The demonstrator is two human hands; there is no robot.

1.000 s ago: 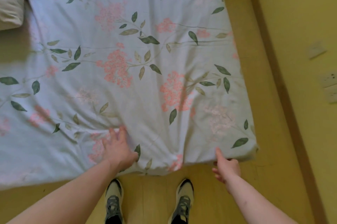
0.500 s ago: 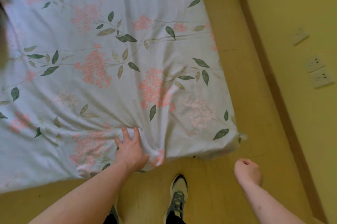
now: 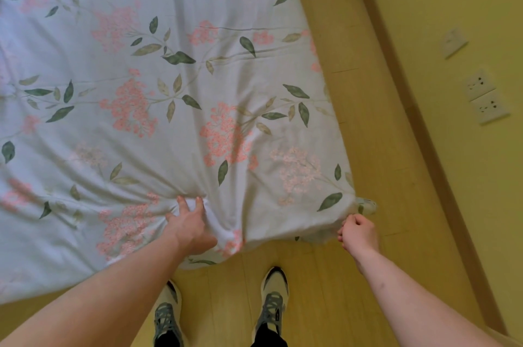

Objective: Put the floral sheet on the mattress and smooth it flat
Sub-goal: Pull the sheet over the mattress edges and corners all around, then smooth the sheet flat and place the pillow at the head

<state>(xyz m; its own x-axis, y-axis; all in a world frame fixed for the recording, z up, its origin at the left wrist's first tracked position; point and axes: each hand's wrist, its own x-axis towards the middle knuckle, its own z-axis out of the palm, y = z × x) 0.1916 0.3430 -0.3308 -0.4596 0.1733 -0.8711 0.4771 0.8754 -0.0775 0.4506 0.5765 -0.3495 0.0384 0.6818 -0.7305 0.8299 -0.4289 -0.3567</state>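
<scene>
1. Floral sheet spread over the mattress, covering it so fully that no bare mattress shows; near edge draped down toward the wooden floor; creases fanning outward from a bunched spot by the near edge.
2. Left hand on the sheet near that edge, fingers curled into a gathered fold of cloth, gripping it; right hand at the near right corner, fingers curled tight, apparently pinching the hem there, though the pinch itself partly hidden.
3. Likely trouble: pulling the left fold harder than the corner, dragging the cloth askew and deepening the fan of wrinkles instead of flattening it; letting go of the bunch without pressing it out, leaving a ridge; corner slipping from the right pinch and dropping to the floor.
4. Edges and room: right side of the sheet close along a strip of floor, then the skirting and the yellow wall with sockets; narrow passage there; shoes just beside the near edge, so little space to step back before tugging; far more open cloth to the left.
</scene>
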